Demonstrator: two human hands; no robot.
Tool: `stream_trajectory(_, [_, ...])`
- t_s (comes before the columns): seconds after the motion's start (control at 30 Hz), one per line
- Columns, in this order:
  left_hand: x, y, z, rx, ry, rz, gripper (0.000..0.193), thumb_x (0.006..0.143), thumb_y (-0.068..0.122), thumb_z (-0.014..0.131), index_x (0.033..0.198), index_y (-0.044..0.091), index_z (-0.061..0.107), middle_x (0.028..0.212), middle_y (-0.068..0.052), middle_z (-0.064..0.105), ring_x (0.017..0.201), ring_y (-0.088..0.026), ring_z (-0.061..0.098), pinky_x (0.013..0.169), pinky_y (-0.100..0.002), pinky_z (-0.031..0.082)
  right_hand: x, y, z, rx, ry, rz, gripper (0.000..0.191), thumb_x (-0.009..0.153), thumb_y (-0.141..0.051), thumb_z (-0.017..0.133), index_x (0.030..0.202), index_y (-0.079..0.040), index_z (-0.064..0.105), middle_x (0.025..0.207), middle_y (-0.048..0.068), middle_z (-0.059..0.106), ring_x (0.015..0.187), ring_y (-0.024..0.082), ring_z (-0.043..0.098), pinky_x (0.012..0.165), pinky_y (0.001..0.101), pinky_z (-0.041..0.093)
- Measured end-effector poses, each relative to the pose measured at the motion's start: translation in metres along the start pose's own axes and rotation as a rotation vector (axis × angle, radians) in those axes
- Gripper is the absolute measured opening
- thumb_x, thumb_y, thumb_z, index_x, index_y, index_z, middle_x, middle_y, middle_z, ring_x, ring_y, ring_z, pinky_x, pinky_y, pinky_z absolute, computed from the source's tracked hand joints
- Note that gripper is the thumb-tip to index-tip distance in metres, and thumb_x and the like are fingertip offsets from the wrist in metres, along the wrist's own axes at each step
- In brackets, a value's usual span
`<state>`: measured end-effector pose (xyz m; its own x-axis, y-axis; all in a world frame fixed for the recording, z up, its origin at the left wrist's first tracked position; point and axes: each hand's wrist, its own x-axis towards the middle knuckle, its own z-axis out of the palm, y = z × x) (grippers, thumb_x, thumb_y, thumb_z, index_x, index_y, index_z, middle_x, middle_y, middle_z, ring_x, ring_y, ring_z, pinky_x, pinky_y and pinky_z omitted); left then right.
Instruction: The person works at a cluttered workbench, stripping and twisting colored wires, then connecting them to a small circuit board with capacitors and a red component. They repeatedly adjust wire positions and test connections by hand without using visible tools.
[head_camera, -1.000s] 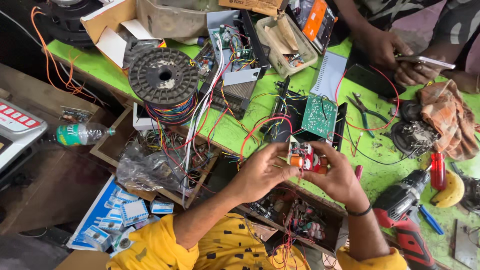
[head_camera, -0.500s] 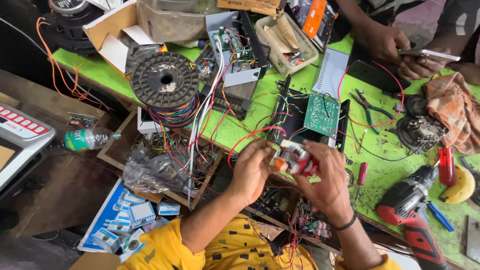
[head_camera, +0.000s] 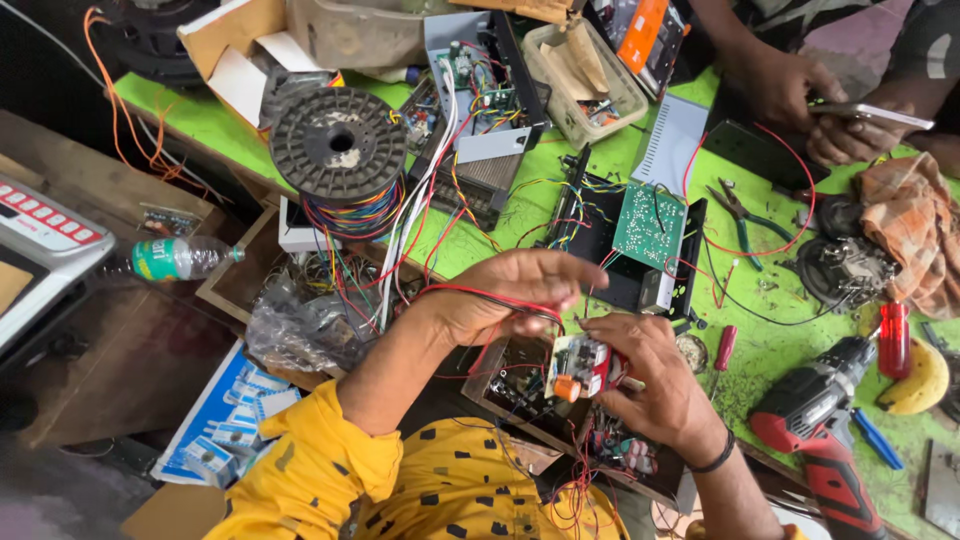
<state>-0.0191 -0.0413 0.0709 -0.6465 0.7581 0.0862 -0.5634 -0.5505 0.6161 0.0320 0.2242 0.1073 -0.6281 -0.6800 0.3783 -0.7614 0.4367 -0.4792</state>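
Small circuit module (head_camera: 578, 366) is gripped in right hand (head_camera: 650, 385), red wires (head_camera: 490, 297) pinched by left hand (head_camera: 505, 295); wires best kept taut, untangled.

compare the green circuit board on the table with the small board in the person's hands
The green circuit board lies flat on a black chassis, untouched; the small board is held by the right hand, with red wires running to the left hand. The green one is larger and plain green; the small one carries red and orange parts. Both are wired.
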Motion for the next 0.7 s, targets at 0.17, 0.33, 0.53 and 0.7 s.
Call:
stream_trajectory(0.17, [0.013,-0.019,-0.015,0.066,-0.079,0.083,0.017,0.104,0.014,0.067,0.116,0.005,0.06,0.094,-0.002,0.066,0.065,-0.004,0.056,0.057,-0.018,0.043,-0.002,-0.006,0.004,0.133,-0.01,0.027,0.064,0.071,-0.009,0.078,0.13,-0.006,0.054,0.137,0.016,0.062,0.128,0.036,0.059,0.108,0.0461,0.043])
stream_trajectory(0.33, [0.044,-0.024,-0.007,0.233,0.223,0.031,0.029,0.102,0.032,0.058,0.113,0.006,0.065,0.076,-0.005,0.068,0.046,-0.006,0.057,0.039,-0.02,0.042,0.001,-0.01,0.012,-0.04,-0.09,-0.035,0.066,0.068,-0.013,0.08,0.129,-0.006,0.056,0.135,0.014,0.063,0.127,0.035,0.059,0.105,0.0484,0.042])
stream_trajectory(0.53, [0.058,0.01,0.018,0.751,-0.158,-0.086,0.028,0.105,0.025,0.061,0.115,0.0,0.067,0.088,-0.007,0.071,0.061,-0.007,0.063,0.052,-0.025,0.05,0.008,-0.016,0.025,-0.34,-0.172,0.122,0.072,0.066,-0.027,0.088,0.129,-0.007,0.06,0.114,0.011,0.065,0.114,0.033,0.062,0.107,0.0569,0.039])
stream_trajectory(0.7, [0.04,0.047,0.017,1.523,0.422,0.73,0.021,0.105,0.01,0.058,0.125,0.004,0.065,0.108,-0.012,0.074,0.094,-0.027,0.072,0.084,-0.038,0.058,0.014,-0.021,0.016,-0.34,-0.004,0.254,0.067,0.067,-0.024,0.086,0.126,-0.006,0.06,0.126,0.012,0.066,0.118,0.035,0.061,0.099,0.0494,0.043])
